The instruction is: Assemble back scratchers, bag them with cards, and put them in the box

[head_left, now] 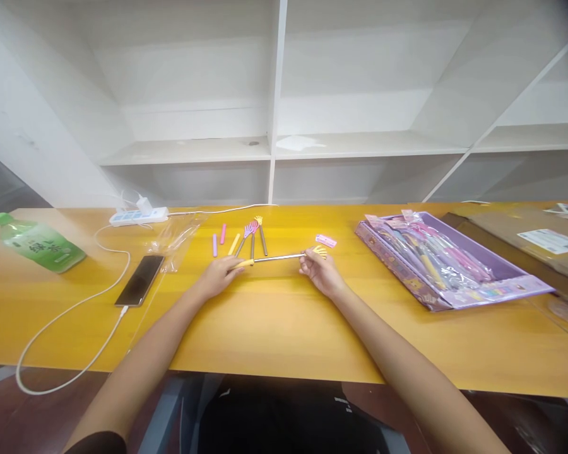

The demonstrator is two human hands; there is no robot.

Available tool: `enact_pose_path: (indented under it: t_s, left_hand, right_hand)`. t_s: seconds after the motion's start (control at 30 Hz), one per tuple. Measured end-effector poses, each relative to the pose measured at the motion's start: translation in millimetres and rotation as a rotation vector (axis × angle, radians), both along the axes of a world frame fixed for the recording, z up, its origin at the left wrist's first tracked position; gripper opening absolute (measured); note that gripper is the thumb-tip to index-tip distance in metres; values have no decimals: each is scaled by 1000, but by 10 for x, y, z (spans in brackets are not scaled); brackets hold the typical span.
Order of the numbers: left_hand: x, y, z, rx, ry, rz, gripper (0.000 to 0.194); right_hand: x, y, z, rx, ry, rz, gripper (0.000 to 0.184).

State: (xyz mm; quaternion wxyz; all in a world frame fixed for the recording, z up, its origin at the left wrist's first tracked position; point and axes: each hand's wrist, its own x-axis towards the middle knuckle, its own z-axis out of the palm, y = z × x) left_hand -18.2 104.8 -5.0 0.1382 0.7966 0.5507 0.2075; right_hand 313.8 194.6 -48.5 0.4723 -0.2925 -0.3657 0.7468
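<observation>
A telescopic back scratcher with a metal rod stretches level between my hands, just above the table. My left hand is closed around its yellow handle. At the other end, my right hand pinches the rod beside the yellow claw head. Beyond my left hand lie several more scratcher rods with a purple claw, a pink claw and a yellow claw. Loose handle tubes lie to their left: a purple tube, a pink tube and a yellow tube.
A pink label card lies past my right hand. On the right are a purple display box of bagged scratchers and a cardboard box. Leftward are clear plastic wrap, a charging phone, a power strip and a green bottle.
</observation>
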Motion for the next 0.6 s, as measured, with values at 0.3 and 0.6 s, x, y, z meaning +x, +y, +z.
enact_pose_path:
  t_s: [0.3, 0.6]
  left_hand:
    - [23, -21, 17, -19, -21, 26, 39]
    - [17, -34, 15, 4, -53, 17, 38]
  right_hand:
    - [32, -27, 30, 1, 26, 50, 35]
    - [138, 31, 68, 64, -53, 120, 38]
